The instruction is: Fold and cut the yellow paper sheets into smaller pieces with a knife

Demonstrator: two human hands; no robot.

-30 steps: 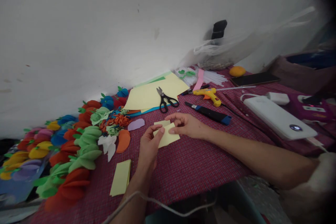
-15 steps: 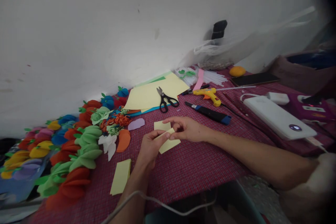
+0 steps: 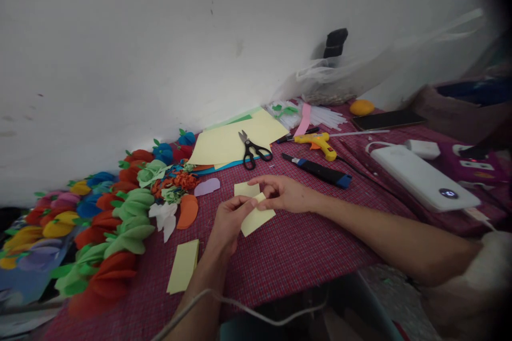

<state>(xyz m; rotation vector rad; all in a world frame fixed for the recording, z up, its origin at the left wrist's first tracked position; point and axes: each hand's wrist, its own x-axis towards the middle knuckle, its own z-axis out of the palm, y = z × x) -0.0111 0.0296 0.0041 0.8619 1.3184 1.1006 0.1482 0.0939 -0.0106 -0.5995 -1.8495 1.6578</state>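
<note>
My left hand (image 3: 230, 221) and my right hand (image 3: 283, 193) meet over the red checked cloth (image 3: 288, 256), both pinching a small folded pale-yellow paper piece (image 3: 256, 218) between thumb and fingers. A second small yellow piece (image 3: 245, 188) lies flat just behind them. A folded yellow strip (image 3: 184, 266) rests on the cloth to the left of my left forearm.
Black scissors (image 3: 252, 150) lie on yellow sheets (image 3: 228, 141) behind. A yellow glue gun (image 3: 319, 144), a dark craft knife (image 3: 320, 170), a white power bank (image 3: 422, 178) and a phone (image 3: 387, 120) are to the right. Colourful paper flowers (image 3: 108, 224) line the left.
My hands have shifted the yellow piece slightly; the fingers of both hands have closed tighter along its top edge. Everything else on the cloth is unchanged.
</note>
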